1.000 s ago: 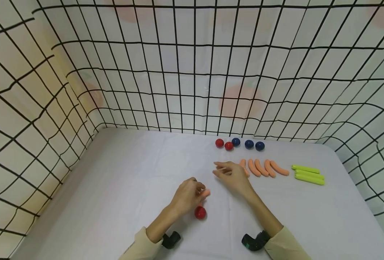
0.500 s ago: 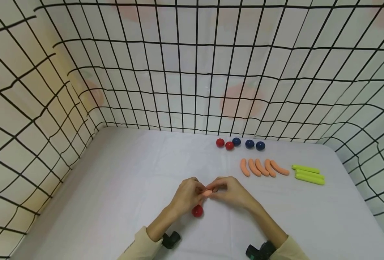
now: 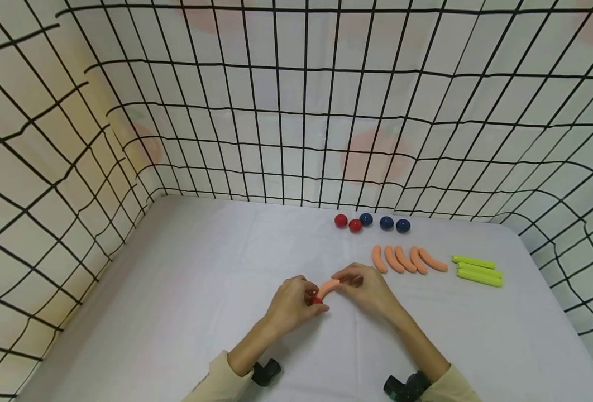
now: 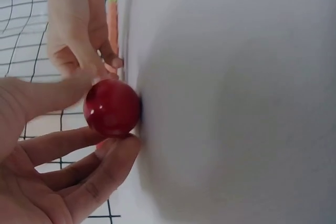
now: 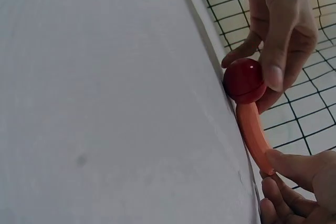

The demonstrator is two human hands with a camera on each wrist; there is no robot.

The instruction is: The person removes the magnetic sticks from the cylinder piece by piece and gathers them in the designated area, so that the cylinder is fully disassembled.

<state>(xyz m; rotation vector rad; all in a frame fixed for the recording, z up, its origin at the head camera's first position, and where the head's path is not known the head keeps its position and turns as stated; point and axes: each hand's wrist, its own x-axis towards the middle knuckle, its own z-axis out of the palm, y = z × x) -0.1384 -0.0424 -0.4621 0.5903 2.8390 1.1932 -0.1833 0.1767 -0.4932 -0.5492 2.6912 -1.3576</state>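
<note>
My left hand (image 3: 290,301) pinches a glossy red ball (image 4: 113,108) between thumb and fingers, just above the white table. One end of a curved orange stick (image 5: 253,132) meets this ball. At the stick's other end, my right hand (image 3: 368,288) grips it between thumb and fingertips. The right wrist view shows ball and stick in line, but not how they are joined. In the head view, the left fingers cover most of the ball.
Beyond my hands lie several loose curved orange sticks (image 3: 393,260). Behind them is a row of red balls (image 3: 355,225) and blue balls (image 3: 387,223). Straight green sticks (image 3: 479,274) lie at the right. Black wire mesh (image 3: 301,114) encloses the back and sides.
My right hand has come left and toward me and taken the orange stick's free end. The left hand's grip has shifted from the stick to the red ball.
</note>
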